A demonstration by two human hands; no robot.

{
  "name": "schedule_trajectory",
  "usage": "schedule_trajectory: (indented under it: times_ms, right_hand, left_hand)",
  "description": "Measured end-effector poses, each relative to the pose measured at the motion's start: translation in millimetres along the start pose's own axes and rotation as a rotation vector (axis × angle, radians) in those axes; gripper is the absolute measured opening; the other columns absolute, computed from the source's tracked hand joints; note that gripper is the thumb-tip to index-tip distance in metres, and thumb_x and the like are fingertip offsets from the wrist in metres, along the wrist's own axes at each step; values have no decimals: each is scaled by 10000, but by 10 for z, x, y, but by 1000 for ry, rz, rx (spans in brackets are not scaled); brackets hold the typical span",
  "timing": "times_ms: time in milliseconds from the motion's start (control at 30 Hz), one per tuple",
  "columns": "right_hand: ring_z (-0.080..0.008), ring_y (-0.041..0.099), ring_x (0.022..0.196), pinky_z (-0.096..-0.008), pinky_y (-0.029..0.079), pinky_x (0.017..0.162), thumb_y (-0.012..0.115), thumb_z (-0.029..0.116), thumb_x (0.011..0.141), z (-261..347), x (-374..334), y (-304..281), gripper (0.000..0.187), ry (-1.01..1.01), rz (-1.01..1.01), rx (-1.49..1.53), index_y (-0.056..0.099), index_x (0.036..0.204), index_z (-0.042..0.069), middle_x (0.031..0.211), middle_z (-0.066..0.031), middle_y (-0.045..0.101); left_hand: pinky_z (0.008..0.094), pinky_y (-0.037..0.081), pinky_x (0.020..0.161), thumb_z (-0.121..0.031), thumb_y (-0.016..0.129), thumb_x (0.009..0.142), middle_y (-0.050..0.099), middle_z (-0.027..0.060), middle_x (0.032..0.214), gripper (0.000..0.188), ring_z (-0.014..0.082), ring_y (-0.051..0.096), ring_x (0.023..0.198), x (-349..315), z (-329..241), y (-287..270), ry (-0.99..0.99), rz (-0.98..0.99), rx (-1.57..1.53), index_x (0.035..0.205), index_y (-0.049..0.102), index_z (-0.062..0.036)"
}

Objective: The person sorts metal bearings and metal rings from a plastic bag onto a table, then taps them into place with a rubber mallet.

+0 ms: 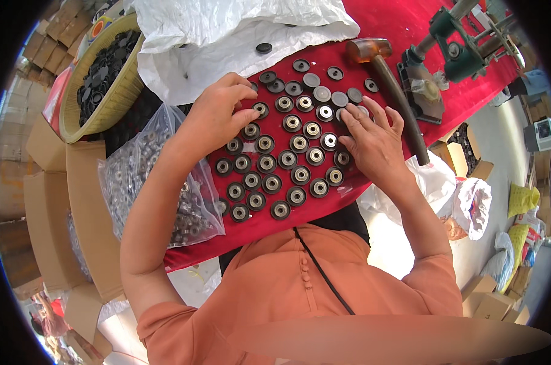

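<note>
On the red cloth (403, 36) lie several black round discs with metal ring bearings seated in them, set out in loose rows. One such bearing disc (267, 163) lies near the middle. My left hand (217, 112) is at the left of the rows, thumb and index finger apart beside a bearing disc (260, 109). My right hand (373, 137) has its fingers spread over the right side, fingertips on or just above plain black discs (343, 114); some are partly hidden beneath it. Farther back lie bare black discs (311, 80), some with a small centre stem up.
A mallet (370, 50) with an amber head lies right, beside a green metal press (449, 42). At left stand a yellow basket (74, 121) of black discs and a clear bag (141, 167) of metal bearings. White sacking (221, 55) covers the back; cardboard boxes (93, 213) stand left.
</note>
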State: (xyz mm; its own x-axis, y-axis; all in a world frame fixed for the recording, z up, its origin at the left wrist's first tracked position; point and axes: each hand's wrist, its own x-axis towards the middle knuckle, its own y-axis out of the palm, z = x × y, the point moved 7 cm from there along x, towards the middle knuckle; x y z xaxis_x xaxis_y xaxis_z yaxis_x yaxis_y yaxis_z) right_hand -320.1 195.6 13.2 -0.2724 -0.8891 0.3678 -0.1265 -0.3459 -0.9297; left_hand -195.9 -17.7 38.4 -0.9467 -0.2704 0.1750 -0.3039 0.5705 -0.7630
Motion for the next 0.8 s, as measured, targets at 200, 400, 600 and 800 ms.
schedule_trajectory:
  times_ms: [200,400,600,800]
  right_hand:
    - [-277,460,1308,-491,256,1075,709,253,830,24,-26,-3,446,27,19,-16,619,1229,76,1285,-81,614]
    - [-262,479,1299,-427,307,1047,670,169,865,-438,-87,-129,440,123,-115,8,604,1295,103,1379,-58,574]
    - [-240,481,1308,-458,285,1066,651,248,894,-335,-194,28,383,67,36,8,632,1254,119,1353,-43,595]
    - [-259,462,1320,-471,267,1079,615,339,915,-346,-222,-29,412,119,14,-41,628,1256,108,1347,-52,597]
  left_hand:
    - [313,511,722,-34,707,806,617,124,1138,283,193,649,786,16,-10,40,24,16,-59,1067,636,51]
    - [318,522,752,-32,706,810,624,128,1124,265,196,658,832,62,-66,25,14,36,8,1053,638,49]
    - [362,514,878,-127,726,794,622,167,1143,296,325,625,1024,134,-389,298,218,-3,75,1048,664,13]
    - [438,377,1100,-351,751,784,478,158,1430,620,316,457,1325,142,-961,1039,423,167,191,1259,569,3]
